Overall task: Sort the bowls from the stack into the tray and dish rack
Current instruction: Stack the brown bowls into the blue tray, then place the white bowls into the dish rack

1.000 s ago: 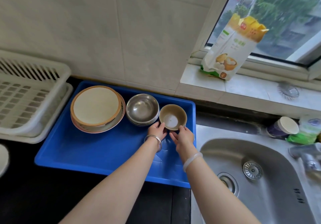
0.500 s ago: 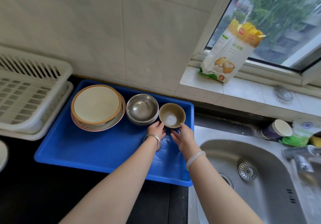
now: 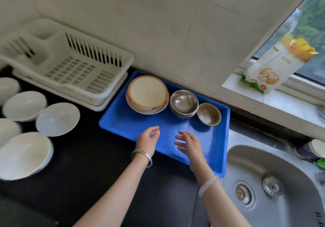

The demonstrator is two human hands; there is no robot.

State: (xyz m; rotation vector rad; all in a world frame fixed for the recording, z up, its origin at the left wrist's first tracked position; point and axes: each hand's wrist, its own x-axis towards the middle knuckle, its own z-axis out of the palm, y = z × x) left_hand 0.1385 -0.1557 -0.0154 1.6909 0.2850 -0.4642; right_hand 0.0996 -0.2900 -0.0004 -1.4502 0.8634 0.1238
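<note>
A blue tray lies on the dark counter. Along its back stand a wide cream bowl with a brown rim, a stack of steel bowls and a small brown bowl. My left hand and my right hand hover over the tray's front part, fingers apart, holding nothing. A white dish rack stands to the tray's left, with nothing in it. Several white bowls sit on the counter at the far left, blurred.
A steel sink lies to the right of the tray. A flour bag leans on the window sill. A paper cup and a green item stand behind the sink. The tiled wall runs behind the tray.
Both hands have let go of the small brown bowl and drawn back toward me. The view has swung left, bringing the white bowls and more of the rack into sight.
</note>
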